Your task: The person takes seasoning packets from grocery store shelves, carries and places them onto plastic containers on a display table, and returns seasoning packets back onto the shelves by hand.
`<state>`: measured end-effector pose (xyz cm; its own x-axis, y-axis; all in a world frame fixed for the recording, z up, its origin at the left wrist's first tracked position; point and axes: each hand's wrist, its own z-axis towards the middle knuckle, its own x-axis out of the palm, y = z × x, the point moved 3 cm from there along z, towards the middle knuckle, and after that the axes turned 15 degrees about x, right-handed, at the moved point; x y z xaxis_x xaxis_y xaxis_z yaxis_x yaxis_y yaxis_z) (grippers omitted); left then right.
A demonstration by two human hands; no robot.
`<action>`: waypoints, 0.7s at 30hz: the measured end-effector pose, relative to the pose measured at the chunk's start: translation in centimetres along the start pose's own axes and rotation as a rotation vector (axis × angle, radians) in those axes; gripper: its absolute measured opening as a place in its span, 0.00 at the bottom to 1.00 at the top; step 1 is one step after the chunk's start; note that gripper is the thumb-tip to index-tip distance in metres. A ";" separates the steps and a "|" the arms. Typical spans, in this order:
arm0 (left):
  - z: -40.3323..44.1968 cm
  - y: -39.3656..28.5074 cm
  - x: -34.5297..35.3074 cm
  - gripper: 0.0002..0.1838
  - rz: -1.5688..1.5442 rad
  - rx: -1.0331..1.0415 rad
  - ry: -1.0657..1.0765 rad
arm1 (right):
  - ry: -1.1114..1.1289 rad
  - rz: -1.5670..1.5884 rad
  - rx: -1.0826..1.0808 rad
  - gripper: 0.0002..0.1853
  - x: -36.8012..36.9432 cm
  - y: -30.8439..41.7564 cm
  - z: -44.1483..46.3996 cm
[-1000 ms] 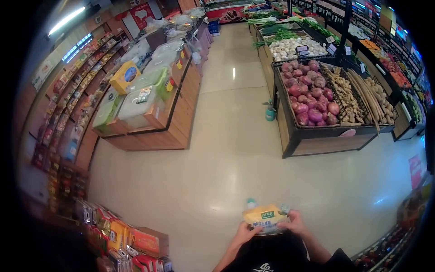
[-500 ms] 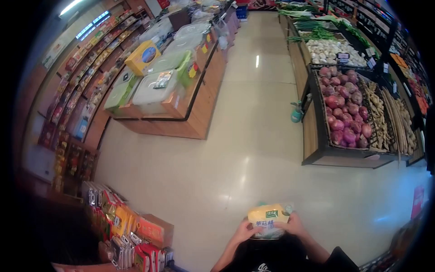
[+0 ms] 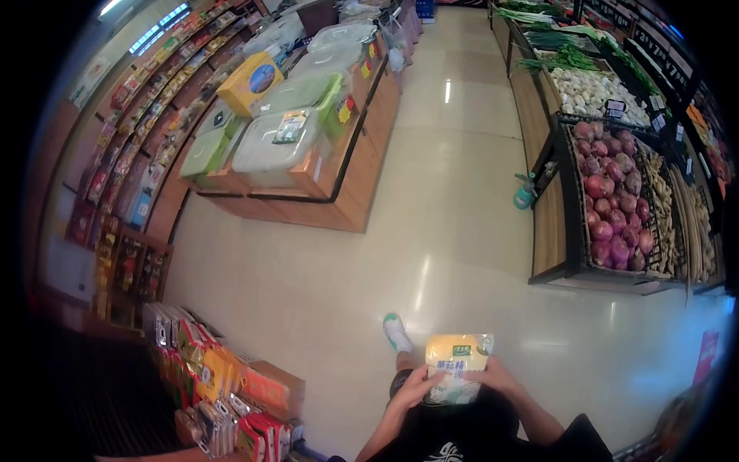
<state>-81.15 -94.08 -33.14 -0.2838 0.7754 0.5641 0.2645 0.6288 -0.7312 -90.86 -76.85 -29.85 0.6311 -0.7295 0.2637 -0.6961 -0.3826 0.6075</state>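
A yellow-and-white printed packet (image 3: 460,358) is held upright in front of my body, its printed face toward me. My left hand (image 3: 419,383) grips its left edge, with the thumb across the front. On the opposite edge, my right hand (image 3: 493,376) grips it in the same way, fingers behind and out of sight. Below the packet is my dark shirt. One foot in a white and green shoe (image 3: 396,331) shows on the floor just left of the packet.
At left stands a wooden display with lidded plastic bins (image 3: 279,142) and a yellow box (image 3: 250,83). A rack of red onions (image 3: 616,204) and garlic (image 3: 596,96) lines the right. Stacked packets (image 3: 212,377) sit at lower left. A teal spray bottle (image 3: 524,192) is on the floor.
The packet has tipped more upright, showing more of its front, still in both hands. My foot has come into view. The displays have shifted slightly rightward in view.
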 end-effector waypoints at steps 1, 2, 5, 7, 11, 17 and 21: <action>1.1 -1.5 -0.3 0.18 0.046 0.015 0.008 | 0.005 0.099 0.012 0.19 0.5 0.5 1.3; 1.8 -3.0 -0.8 0.19 0.090 0.032 0.012 | 0.014 0.196 0.027 0.18 1.0 1.0 2.4; 3.9 -5.7 -3.7 0.18 0.191 0.038 -0.025 | 0.067 0.251 0.061 0.20 2.9 1.9 6.4; 5.4 -7.2 -6.1 0.18 0.200 0.028 -0.045 | 0.102 0.297 0.080 0.21 4.0 3.0 8.7; 6.5 -10.5 -10.4 0.19 0.190 0.016 -0.064 | 0.118 0.320 0.106 0.21 8.1 6.2 12.3; 7.8 -16.0 -17.8 0.19 0.319 0.100 -0.066 | 0.240 0.416 0.179 0.20 12.5 8.1 21.6; 9.0 -17.0 -22.3 0.17 0.322 0.092 -0.145 | 0.219 0.353 0.169 0.19 15.4 11.3 23.4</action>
<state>-87.64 -122.60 -36.71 -0.3295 0.9121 0.2439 0.2795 0.3410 -0.8976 -97.00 -105.70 -36.40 0.3899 -0.7020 0.5960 -0.9164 -0.2322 0.3260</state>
